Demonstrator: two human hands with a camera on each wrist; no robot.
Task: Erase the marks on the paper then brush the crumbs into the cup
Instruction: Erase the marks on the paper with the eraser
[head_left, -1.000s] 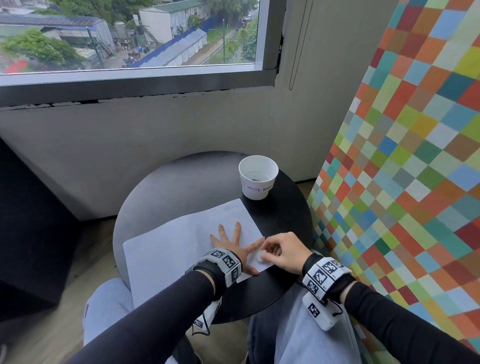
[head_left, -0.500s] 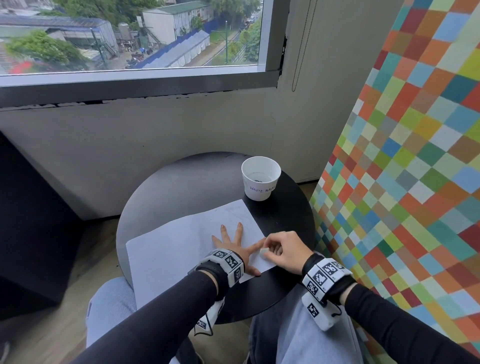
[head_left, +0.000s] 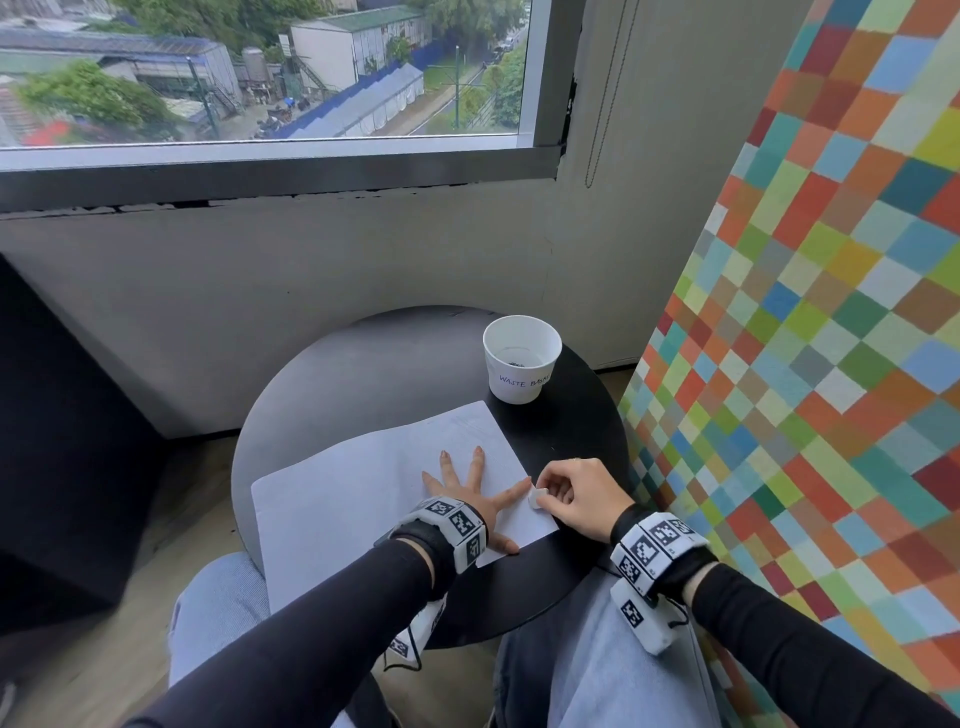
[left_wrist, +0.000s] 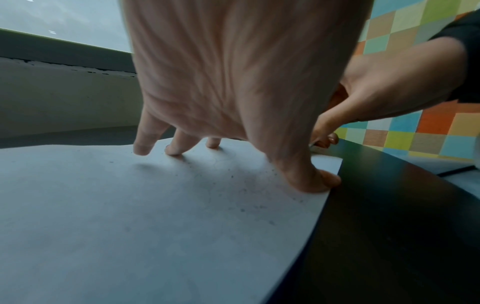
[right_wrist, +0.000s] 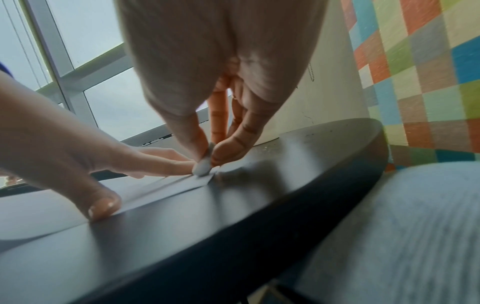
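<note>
The paper (head_left: 363, 488) lies on the round table (head_left: 363, 374), thin and prone to sliding or creasing, so the left hand (head_left: 467, 493) presses it flat, fingers spread; the right hand (head_left: 571, 493) pinches a small eraser (head_left: 536, 498) at its near corner (cup (head_left: 521, 364) well apart)
</note>
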